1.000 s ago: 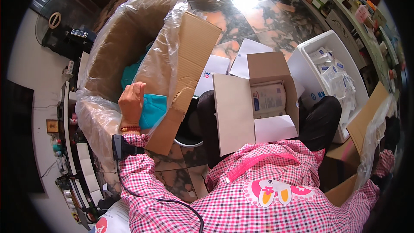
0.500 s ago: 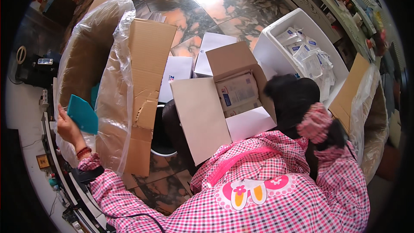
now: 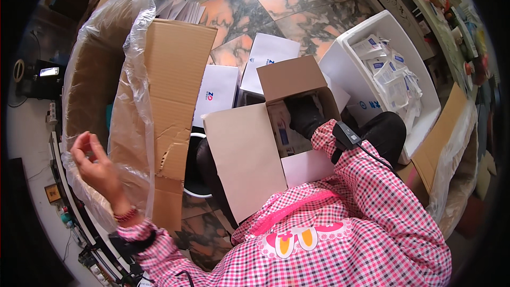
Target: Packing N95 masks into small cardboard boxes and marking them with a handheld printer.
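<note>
My left hand (image 3: 96, 167) is at the near left side of a tall carton (image 3: 175, 69) lined with clear plastic. Its fingers are loosely bent and apart, with nothing in them. A bit of teal (image 3: 109, 117) shows inside that carton. In a black glove, my right hand (image 3: 304, 117) reaches down into a small open box (image 3: 241, 159) at my lap. Its fingertips are hidden there, so what it grips does not show. Flat white packets (image 3: 281, 130) with blue labels lie in the box, next to the glove.
At the right, a white foam box (image 3: 340, 66) holds several packets. Two closed white boxes (image 3: 218, 90) stand beyond my lap, near a white-rimmed black bucket (image 3: 196, 188). Another plastic-lined carton (image 3: 451, 154) is at my right, and a cluttered shelf (image 3: 451, 32) runs along the far right.
The teal piece is gone from my left hand, now empty. My right hand has moved left from beside my right knee into the small box.
</note>
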### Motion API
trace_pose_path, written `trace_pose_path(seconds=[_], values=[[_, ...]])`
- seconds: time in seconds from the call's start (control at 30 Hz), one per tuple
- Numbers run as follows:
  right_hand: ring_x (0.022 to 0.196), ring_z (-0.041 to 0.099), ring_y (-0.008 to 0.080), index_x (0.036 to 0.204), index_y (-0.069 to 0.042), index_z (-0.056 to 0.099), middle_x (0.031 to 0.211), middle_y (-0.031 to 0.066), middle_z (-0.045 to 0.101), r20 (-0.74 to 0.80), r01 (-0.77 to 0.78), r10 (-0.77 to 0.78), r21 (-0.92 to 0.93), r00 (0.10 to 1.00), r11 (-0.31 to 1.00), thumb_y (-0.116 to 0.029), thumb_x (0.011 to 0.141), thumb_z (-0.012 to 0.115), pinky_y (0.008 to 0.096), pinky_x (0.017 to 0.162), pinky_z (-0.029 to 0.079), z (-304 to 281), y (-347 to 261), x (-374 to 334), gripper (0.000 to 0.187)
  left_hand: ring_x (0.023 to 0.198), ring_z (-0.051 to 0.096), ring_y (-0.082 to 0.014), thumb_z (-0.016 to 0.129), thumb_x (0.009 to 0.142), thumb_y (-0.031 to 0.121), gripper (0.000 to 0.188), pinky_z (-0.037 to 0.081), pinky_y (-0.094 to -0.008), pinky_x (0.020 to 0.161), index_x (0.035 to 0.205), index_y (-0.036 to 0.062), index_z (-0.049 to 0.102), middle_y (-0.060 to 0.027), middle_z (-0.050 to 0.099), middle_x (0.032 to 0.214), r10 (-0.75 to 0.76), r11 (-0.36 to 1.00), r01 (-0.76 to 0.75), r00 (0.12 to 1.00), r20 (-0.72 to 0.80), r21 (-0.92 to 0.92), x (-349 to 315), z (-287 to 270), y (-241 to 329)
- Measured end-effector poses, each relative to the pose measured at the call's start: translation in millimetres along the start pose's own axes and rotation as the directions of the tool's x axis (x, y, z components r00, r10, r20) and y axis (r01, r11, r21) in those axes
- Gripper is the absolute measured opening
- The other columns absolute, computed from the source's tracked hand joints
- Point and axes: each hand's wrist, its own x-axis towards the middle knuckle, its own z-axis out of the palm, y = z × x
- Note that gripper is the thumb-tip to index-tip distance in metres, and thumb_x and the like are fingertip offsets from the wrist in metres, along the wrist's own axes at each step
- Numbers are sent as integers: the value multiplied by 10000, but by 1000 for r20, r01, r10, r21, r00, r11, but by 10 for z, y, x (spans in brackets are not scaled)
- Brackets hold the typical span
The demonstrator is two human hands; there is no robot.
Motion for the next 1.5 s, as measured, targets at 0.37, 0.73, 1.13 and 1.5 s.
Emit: trace_pose_path(seconds=[0.37, 0.73, 1.13, 1.5], values=[[1024, 627, 331, 1131, -144, 679, 1128, 145, 650, -437, 43, -56, -40, 898, 998, -288, 683, 793, 480, 938, 456, 98, -1, -280, 484, 762, 623, -231, 710, 854, 59, 175, 514, -334, 651, 1002, 67, 617, -85, 607, 930, 331, 737, 111, 801, 499, -667, -1154, 296, 2145], [951, 647, 331, 1069, -149, 711, 1021, 132, 676, 250, 12, -55, 168, 967, 986, -299, 682, 808, 459, 859, 485, -121, 48, -601, 426, 919, 641, -312, 727, 850, 186, 275, 527, -402, 750, 1051, 54, 595, -107, 635, 984, 398, 888, -41, 566, 721, -458, -2182, 767, 1930], [837, 643, 337, 969, -101, 721, 876, 126, 648, -400, 270, -136, 300, 907, 915, -194, 724, 786, 440, 758, 500, -1680, -153, -1314, 270, 789, 674, -220, 796, 824, 163, 222, 523, -311, 698, 928, 11, 671, -94, 689, 858, 411, 617, 201, 743, 529, -761, -1742, 719, 2255], [883, 678, 363, 1057, -69, 713, 954, 181, 707, -310, 257, -78, 593, 947, 763, -340, 822, 752, 421, 777, 531, -1981, -337, -1575, 361, 644, 626, -138, 749, 867, 88, 111, 492, -271, 572, 881, 18, 664, -61, 633, 753, 397, 342, 446, 729, 557, -827, -1612, 337, 2337]])
